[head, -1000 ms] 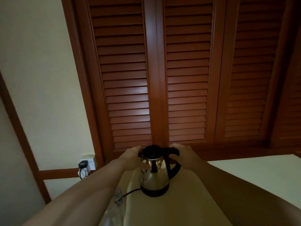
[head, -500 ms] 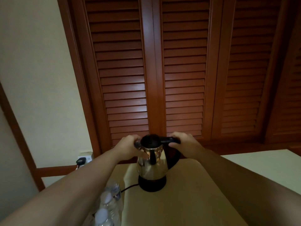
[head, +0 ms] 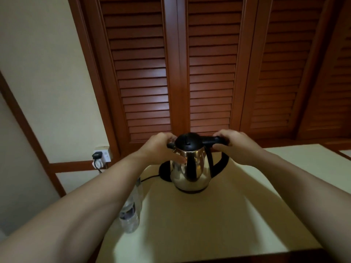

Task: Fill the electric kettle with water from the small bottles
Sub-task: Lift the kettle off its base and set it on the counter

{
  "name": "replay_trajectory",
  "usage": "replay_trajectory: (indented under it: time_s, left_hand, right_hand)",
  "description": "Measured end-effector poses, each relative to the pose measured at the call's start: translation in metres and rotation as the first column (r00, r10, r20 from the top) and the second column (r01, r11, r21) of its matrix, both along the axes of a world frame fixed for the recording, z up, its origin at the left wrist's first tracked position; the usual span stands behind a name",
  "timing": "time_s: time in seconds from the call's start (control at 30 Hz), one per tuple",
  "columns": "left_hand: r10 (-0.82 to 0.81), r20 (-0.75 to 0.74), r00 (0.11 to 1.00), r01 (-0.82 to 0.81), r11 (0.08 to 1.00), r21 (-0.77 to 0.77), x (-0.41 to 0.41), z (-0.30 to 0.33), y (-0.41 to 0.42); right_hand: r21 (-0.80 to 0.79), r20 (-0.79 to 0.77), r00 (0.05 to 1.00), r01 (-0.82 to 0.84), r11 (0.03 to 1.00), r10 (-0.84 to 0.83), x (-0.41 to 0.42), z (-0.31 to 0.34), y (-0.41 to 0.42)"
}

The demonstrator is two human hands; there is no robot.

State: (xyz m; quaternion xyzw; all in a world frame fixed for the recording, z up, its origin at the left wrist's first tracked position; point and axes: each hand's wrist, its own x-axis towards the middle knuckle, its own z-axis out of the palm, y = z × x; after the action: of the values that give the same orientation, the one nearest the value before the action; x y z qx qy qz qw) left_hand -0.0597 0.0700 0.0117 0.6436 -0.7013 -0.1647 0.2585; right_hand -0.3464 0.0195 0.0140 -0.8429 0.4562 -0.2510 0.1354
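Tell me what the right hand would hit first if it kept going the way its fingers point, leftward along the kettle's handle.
The right hand grips the handle's top bar; sliding left, it would probably meet the kettle's black lid first.

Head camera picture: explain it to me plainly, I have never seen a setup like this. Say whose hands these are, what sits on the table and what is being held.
There is no machine here. A person wears one camera on the head, looking forward and down. The left hand steadies the steel kettle near its spout; the right hand grips its black handle. The lid looks shut. The kettle sits on a pale table, its round base just behind, corded towards a wall socket. Clear small bottles stand at the table's left edge, partly hidden by the forearm.
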Motion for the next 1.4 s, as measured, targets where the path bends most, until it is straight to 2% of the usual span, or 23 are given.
replay_trajectory:
  time_s: [0.3,0.57,0.7,0.83,0.93,1.07,1.3,1.4]
  left_hand:
    - [-0.077,0.04,0.996,0.078,0.996,-0.041,-0.044,-0.055,0.036]
    - [-0.107,-0.052,0.993,0.108,0.994,0.011,-0.057,-0.08,0.042]
    - [-0.068,-0.153,0.986,0.072,0.997,0.018,-0.059,-0.086,0.043]
    - [0.009,-0.358,0.934,0.007,0.999,0.044,-0.061,-0.103,0.048]
    - [0.011,-0.393,0.92,0.019,0.997,0.071,-0.064,-0.122,0.052]
    - [-0.015,-0.437,0.899,0.078,0.989,0.125,-0.074,-0.147,0.055]
    - [-0.055,-0.512,0.857,0.122,0.988,0.097,-0.091,-0.158,0.045]
    - [-0.097,-0.511,0.854,0.163,0.983,0.086,-0.094,-0.158,0.035]
  right_hand:
    - [0.037,-0.006,1.0,0.018,0.999,-0.018,-0.054,-0.058,0.042]
    - [0.045,-0.008,0.999,0.054,0.998,-0.053,-0.07,-0.082,0.061]
    - [0.06,-0.05,0.995,0.085,0.995,-0.082,-0.069,-0.078,0.062]
    - [0.061,-0.132,0.991,-0.016,0.998,0.024,-0.05,-0.057,0.067]
    - [0.074,-0.232,0.961,-0.136,0.988,0.15,-0.026,-0.047,0.061]
    - [0.095,-0.336,0.92,-0.178,0.979,0.2,-0.012,-0.039,0.054]
    - [0.051,-0.237,0.951,-0.192,0.98,0.199,-0.034,-0.047,0.048]
    - [0.095,-0.295,0.934,-0.182,0.979,0.202,-0.041,-0.049,0.042]
